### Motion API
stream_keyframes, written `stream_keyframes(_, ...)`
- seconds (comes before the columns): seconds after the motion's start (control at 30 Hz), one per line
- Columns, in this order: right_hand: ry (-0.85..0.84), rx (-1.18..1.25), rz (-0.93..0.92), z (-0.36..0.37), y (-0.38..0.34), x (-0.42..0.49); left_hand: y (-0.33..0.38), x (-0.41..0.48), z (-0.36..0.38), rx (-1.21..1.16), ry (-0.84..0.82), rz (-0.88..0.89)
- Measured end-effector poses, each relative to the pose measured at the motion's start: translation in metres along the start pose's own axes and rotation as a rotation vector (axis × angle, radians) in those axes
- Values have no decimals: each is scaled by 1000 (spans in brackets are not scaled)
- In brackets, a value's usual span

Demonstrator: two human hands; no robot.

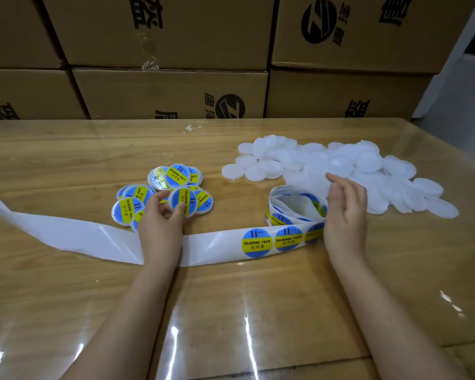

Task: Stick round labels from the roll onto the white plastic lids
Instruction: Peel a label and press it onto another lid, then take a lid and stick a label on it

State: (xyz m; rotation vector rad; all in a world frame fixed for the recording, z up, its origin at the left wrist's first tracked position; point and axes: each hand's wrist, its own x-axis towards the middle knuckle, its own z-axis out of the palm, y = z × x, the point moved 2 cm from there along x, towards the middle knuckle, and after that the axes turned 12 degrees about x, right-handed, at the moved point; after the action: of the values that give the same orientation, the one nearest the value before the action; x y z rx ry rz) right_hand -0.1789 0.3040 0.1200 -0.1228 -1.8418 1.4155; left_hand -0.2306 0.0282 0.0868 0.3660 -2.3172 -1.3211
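Observation:
My left hand (161,219) pinches a labelled lid (183,201) between thumb and fingers, over the cluster of labelled lids (159,193) left of centre. The labels are blue and yellow and read "SOLDERING PASTE". My right hand (344,212) hovers with straight, relaxed fingers beside the loose label roll (294,208), near the heap of plain white lids (340,171) at the right. A strip of white backing (220,245) runs from the roll leftwards under my left wrist, with round labels (257,242) still on it near the roll.
The wooden table (231,311) is covered with a clear glossy sheet. Stacked cardboard boxes (170,91) form a wall along its far edge. The bare backing tail (39,229) trails off the left side. A small scrap (191,128) lies near the far edge.

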Motion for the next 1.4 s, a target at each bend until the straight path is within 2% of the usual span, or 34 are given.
stream_keyframes(0.1,139,78,278,-15,26,13,2,-1,0,91,-5,41)
stream_keyframes(0.17,137,-8,379,-21,40,17,2,1,0,146,-23,69)
stream_keyframes(0.43,-271,-495,225,-12,52,24,12,-9,1,320,39,237)
stream_keyframes(0.53,-242,-491,268,-13,55,26,28,-21,5,309,34,472)
stream_keyframes(0.63,-166,-425,355,-13,58,27,43,-45,13,199,-166,647)
stream_keyframes(0.77,-172,-503,387,-11,62,34,49,-68,22,166,-473,738)
stream_keyframes(0.87,-152,-559,425,-10,66,48,48,-72,24,240,-578,777)
stream_keyframes(1.1,-69,-484,464,-4,74,67,51,-66,25,278,-516,830)
stream_keyframes(1.27,-81,-399,488,-5,82,66,52,-64,23,373,-437,879)
stream_keyframes(1.4,-116,-568,471,-2,79,69,54,-66,21,481,-322,953)
